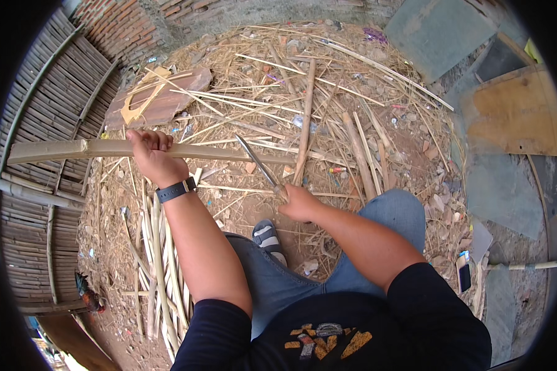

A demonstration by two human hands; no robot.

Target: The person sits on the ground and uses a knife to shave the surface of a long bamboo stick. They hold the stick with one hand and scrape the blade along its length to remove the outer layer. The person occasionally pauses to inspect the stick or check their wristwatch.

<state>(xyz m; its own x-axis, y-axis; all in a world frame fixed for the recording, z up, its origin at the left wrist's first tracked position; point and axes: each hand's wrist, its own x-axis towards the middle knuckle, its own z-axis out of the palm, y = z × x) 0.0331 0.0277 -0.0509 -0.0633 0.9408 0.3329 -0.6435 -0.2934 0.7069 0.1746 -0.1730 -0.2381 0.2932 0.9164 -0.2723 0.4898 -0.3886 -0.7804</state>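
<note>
My left hand [153,157], with a dark band on its wrist, is closed around a long split bamboo strip [213,152]. The strip runs crosswise in front of me, its wider end out to the left and its other end among the litter near a wooden pole. In my right hand [298,204] is the handle of a knife [258,162] with a long narrow blade. The blade slants up and left, and its tip is close to the strip's lower edge; whether they touch I cannot tell.
Bamboo slivers lie all over the dirt, with a pile of strips [159,266] at my left. Thick poles [306,120] lie ahead. A bamboo slat wall [34,247] stands left, a rooster [89,293] near it. Grey sheets [439,37] and a brown board [517,114] lie right.
</note>
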